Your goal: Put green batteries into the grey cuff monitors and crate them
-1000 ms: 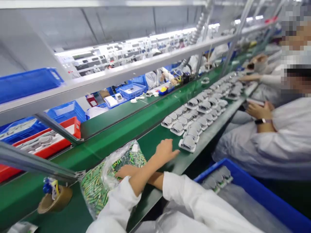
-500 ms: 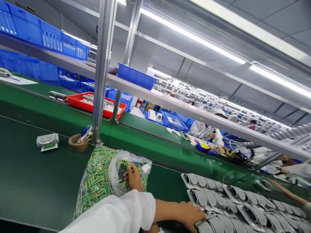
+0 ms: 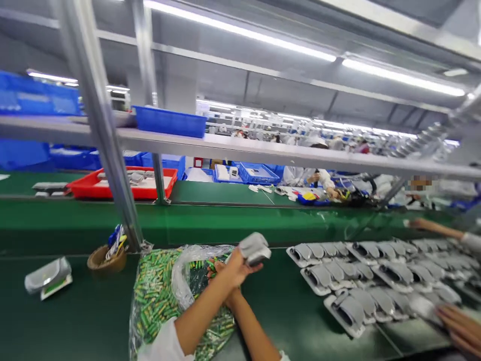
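My arms are crossed over the green conveyor belt [image 3: 75, 311]. My left hand [image 3: 236, 266] is closed on a grey plastic device [image 3: 254, 248], lifted just above the belt. My right hand [image 3: 212, 267] lies behind it at the mouth of a clear plastic bag [image 3: 158, 291] full of green batteries. Its fingers are curled among the batteries and partly hidden by the left hand. Rows of the same grey devices on white trays [image 3: 361, 286] lie on the belt to the right.
A metal post [image 3: 101, 130] stands beside the bag, with a tape roll holding pens [image 3: 105, 255] at its foot. One device [image 3: 48, 276] lies far left. A red tray [image 3: 112, 185] and blue bins [image 3: 171, 121] are behind. Another person's hand [image 3: 462, 328] is at lower right.
My left hand has picked a grey device off the rows and brought it left to the bag. The view has swung level. My right hand has stayed at the bag.
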A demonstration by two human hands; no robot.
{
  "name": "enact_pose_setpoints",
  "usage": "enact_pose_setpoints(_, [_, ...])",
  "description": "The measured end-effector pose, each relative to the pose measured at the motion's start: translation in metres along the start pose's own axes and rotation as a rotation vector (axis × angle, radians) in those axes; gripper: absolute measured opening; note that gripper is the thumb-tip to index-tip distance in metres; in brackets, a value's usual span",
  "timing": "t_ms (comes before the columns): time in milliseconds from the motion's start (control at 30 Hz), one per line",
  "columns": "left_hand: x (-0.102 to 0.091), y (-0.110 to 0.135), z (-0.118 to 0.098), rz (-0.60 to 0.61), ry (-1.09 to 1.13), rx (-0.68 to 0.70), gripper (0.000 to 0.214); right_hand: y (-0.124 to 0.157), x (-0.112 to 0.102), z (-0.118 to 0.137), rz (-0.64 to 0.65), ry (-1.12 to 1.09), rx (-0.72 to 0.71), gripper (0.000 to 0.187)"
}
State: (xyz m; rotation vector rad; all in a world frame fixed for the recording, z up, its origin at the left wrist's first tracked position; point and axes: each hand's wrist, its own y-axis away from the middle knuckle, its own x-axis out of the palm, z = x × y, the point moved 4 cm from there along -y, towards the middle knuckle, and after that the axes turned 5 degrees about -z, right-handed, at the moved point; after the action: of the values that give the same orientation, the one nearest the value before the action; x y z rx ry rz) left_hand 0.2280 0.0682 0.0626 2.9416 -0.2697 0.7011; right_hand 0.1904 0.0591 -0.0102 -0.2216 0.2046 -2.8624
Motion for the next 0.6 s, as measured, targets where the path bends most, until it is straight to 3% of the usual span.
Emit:
enact_pose_setpoints(100, [-0.085, 0.002, -0.046, -0.169, 0.047, -0.013, 0.043, 0.002, -0.007, -0.001, -0.165, -0.214, 0.089, 0.031])
enact_pose_setpoints(167, [-0.135, 0.009, -0.066, -0.255, 0.042, 0.000, 0.038, 0.008, -0.011, -0.004, -0.239, -0.357, 0.178, 0.033])
enact_pose_setpoints(267, [-0.182, 0.023, -0.072, -0.343, 0.036, 0.006, 0.036, 0.016, -0.013, -0.006, -0.276, -0.436, 0.230, 0.051])
enact_pose_setpoints(367, [-0.196, 0.027, -0.056, -0.363, 0.082, -0.034, 0.042, 0.020, -0.014, -0.004, -0.271, -0.360, 0.222, 0.054])
enact_pose_setpoints(500, [-0.187, 0.021, -0.027, -0.314, 0.113, -0.076, 0.051, 0.026, -0.011, -0.002, -0.190, -0.219, 0.228, 0.056])
enact_pose_setpoints(600, [-0.181, 0.018, -0.018, -0.285, 0.129, -0.090, 0.055, 0.029, -0.009, 0.000, -0.131, -0.101, 0.206, 0.052])
